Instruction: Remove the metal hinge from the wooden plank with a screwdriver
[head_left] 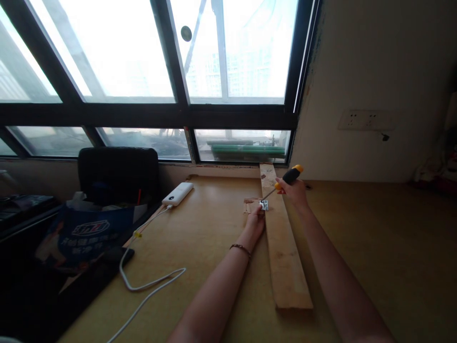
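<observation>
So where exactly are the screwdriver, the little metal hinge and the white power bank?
screwdriver (290, 176): head view, on the black and yellow handle held in the right hand.
metal hinge (263, 205): head view, on its shiny plate at the plank's edge.
white power bank (177, 194): head view, on its top face.

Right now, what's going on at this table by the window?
A person sits at a wooden table with both arms stretched out. The right hand grips a screwdriver with a black and yellow handle, its tip angled down onto a small metal hinge. The left hand rests against the hinge, which lies at the edge of a long wooden plank. Off to the left, a white power bank lies with its cable trailing.
</observation>
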